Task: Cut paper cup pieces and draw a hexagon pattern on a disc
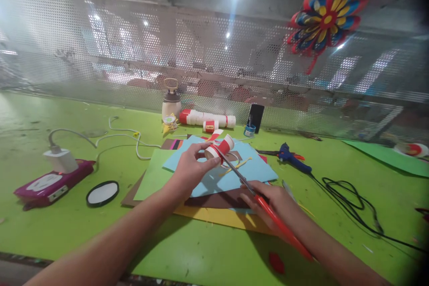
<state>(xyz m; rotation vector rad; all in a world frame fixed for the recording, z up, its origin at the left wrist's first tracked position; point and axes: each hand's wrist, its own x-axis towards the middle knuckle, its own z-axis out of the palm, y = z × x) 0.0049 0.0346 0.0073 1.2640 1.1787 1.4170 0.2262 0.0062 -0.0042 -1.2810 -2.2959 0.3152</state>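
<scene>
Red-and-white paper cup (226, 144) sits in our left hand (192, 165), its thumb and fingers pinching the sides, and we hold it tilted above the middle of the bench (187, 250). In this one head view our right hand (277, 194) is curled around the scissors (271, 213), whose red handles run back along our forearm toward the near edge. The blades reach up to the cup and overlap it; we cannot tell whether they bite into it.

Beneath our hands lies a loose pile: a light blue sheet (204, 185) on top, a light green sheet (150, 174) showing at its left, then a brown sheet (214, 200) and a yellow sheet (214, 216) nearest us. Toward the far edge stand a beige flask (171, 108) with a loop handle and an upright dark phone (257, 117) beside a blue jar (249, 132); between flask and phone lies a white tube (208, 119) with a red end. On the right we have a blue glue gun (293, 159), and toward the left edge, a purple power strip (73, 182) near a black-rimmed disc (103, 193).
</scene>
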